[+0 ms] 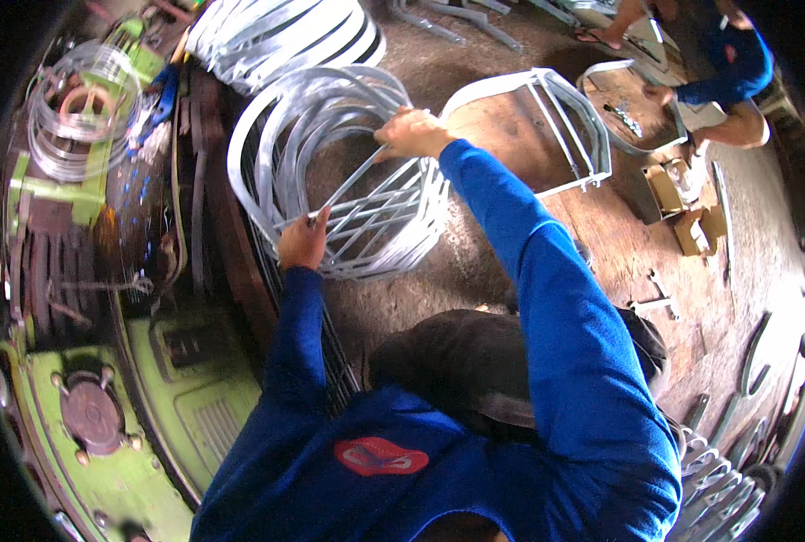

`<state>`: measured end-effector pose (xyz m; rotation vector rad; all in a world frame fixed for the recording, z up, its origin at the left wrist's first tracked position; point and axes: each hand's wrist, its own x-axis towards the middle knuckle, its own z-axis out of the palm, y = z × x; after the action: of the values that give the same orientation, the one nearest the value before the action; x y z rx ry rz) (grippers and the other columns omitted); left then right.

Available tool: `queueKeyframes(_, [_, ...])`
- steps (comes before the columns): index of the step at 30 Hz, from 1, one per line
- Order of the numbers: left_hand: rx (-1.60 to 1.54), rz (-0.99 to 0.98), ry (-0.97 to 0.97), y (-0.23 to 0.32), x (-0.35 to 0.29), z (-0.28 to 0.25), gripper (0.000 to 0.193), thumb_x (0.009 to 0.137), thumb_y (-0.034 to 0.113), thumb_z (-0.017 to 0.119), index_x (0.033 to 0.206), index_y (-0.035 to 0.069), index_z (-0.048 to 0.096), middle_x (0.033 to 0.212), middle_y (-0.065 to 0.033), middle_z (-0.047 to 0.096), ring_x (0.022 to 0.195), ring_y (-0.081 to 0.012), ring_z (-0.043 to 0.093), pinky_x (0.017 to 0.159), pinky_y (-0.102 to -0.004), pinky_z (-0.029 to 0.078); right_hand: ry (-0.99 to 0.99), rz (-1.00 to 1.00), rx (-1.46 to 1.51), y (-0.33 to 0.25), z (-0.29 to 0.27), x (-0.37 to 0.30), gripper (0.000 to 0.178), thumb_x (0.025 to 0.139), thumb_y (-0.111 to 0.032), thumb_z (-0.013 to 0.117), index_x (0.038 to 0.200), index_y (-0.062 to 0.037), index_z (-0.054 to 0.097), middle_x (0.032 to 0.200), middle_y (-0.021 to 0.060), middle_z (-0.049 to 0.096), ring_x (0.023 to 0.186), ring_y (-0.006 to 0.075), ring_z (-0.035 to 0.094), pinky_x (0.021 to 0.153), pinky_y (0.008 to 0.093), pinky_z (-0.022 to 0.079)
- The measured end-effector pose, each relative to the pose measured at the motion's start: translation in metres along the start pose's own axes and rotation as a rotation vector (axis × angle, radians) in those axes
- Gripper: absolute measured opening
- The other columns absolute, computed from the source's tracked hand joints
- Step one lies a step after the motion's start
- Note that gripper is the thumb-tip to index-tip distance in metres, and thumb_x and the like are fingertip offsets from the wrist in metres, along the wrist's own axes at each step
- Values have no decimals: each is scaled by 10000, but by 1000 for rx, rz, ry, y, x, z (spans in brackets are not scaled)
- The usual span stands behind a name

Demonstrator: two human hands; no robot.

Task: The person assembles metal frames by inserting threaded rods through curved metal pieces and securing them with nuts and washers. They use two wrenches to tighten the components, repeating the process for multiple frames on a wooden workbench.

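A pile of silvery curved metal frames [280, 117] stands in front of me, their rounded bands at the far left and straight crossbars toward the near right. My left hand [303, 242] is closed on the near end of the top metal frame, thumb up beside its bar. At the far end, my right hand [414, 135] grips the same frame, with its thin straight bar [353, 183] running between my two hands. The frame lies on or just over the pile; which of these I cannot tell. The fingers of my left hand are partly hidden.
Another stack of metal bands [285, 41] stands behind the pile. To the right, a single metal frame [598, 144] lies on a wooden board [619, 226], near open cardboard boxes [664, 191]. A co-worker's arm [723, 88] reaches toward another frame. Green machinery [199, 379] lines my left.
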<state>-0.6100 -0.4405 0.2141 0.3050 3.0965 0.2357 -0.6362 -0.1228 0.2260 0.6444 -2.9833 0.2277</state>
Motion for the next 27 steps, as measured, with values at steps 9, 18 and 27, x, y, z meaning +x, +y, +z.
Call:
queueKeyframes(9, [-601, 460, 348, 134, -18, -15, 285, 933, 297, 636, 912, 13, 653, 891, -157, 662, 842, -313, 645, 734, -400, 498, 150, -35, -191, 64, -67, -126, 364, 915, -415, 565, 1045, -90, 662, 926, 108, 678, 851, 311, 688, 700, 419, 581])
queueKeyframes(18, [259, 769, -233, 319, -2, 225, 569, 814, 437, 686, 1285, 155, 540, 1301, -125, 552, 1272, -344, 460, 1068, -621, 290, 340, 949, 110, -44, -203, -499, 209, 929, -228, 624, 997, -34, 664, 856, 158, 678, 775, 316, 666, 696, 408, 516])
queueKeyframes(27, [461, 1194, -331, 381, 0, 191, 444, 854, 535, 608, 982, 134, 749, 957, -157, 721, 949, -348, 688, 901, -527, 492, 949, 1534, 151, -270, -247, -588, 113, 958, -87, 593, 937, 17, 631, 737, 91, 660, 683, 147, 654, 654, 284, 501])
